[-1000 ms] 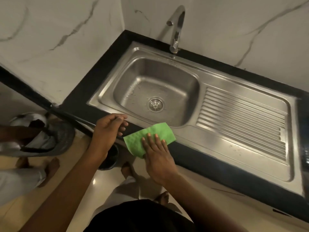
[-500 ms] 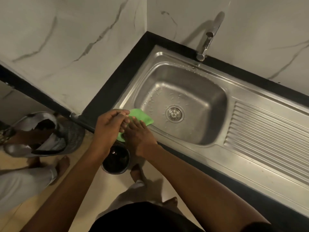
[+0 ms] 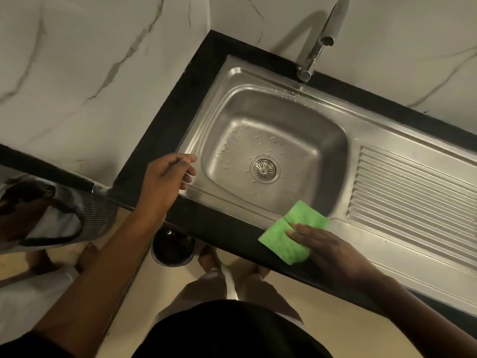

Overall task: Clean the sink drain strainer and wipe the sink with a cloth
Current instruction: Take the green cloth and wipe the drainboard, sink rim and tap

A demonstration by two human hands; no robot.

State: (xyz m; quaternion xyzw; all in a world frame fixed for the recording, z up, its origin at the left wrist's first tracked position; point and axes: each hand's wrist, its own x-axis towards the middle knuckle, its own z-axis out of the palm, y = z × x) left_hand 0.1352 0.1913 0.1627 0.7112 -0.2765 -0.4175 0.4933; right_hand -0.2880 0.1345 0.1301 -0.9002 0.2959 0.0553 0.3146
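A stainless steel sink (image 3: 232,76) is set in a black counter, with water drops on its basin floor. The round drain strainer (image 3: 264,168) sits in the drain at the basin's middle. A green cloth (image 3: 289,239) lies flat across the sink's front rim and the counter edge. My right hand (image 3: 333,250) presses on the cloth with straight fingers. My left hand (image 3: 167,174) hovers over the sink's front left corner, fingers loosely curled and holding nothing.
A chrome tap (image 3: 320,40) stands at the back of the sink. A ribbed draining board (image 3: 413,192) extends to the right. On the floor below stand a dark round bin (image 3: 173,248) and a mesh basket (image 3: 64,210) at the left, beside another person's feet.
My right hand has slid the green cloth right along the front rim, away from the left corner. My left hand stays near that corner, now apart from the cloth.
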